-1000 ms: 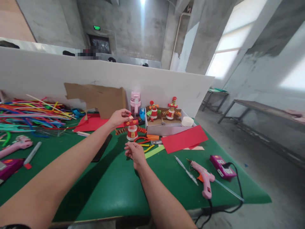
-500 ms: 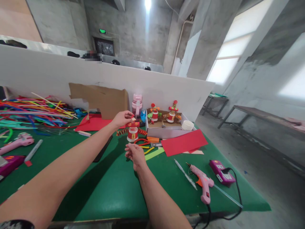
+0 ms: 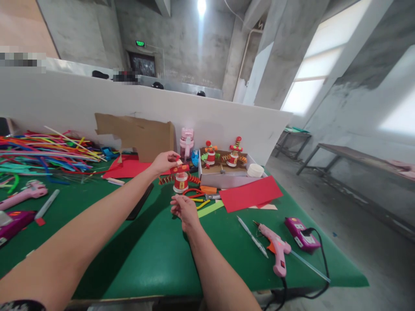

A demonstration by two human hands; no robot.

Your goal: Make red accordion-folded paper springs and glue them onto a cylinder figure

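Observation:
A small red and white craft figure (image 3: 180,181) with coiled orange arms stands on the green table (image 3: 152,255). My left hand (image 3: 164,162) reaches out and pinches a small piece at the figure's red top. My right hand (image 3: 183,209) rests just in front of the figure's base, fingers curled together; what they hold, if anything, is too small to make out. Two similar finished figures (image 3: 222,154) stand in a white box (image 3: 220,178) right of it.
A pink glue gun (image 3: 275,248) with black cord and a magenta device (image 3: 301,234) lie at the right. Red paper (image 3: 249,193), scissors (image 3: 202,195) and a pink bottle (image 3: 186,144) sit near the box. Coloured pipe cleaners (image 3: 42,151) and another glue gun (image 3: 22,193) lie left. A white partition (image 3: 65,103) backs the table.
The view shifted slightly between the oldest frame and the later ones. My left hand stays pinched at the figure's top and my right hand stays by its base.

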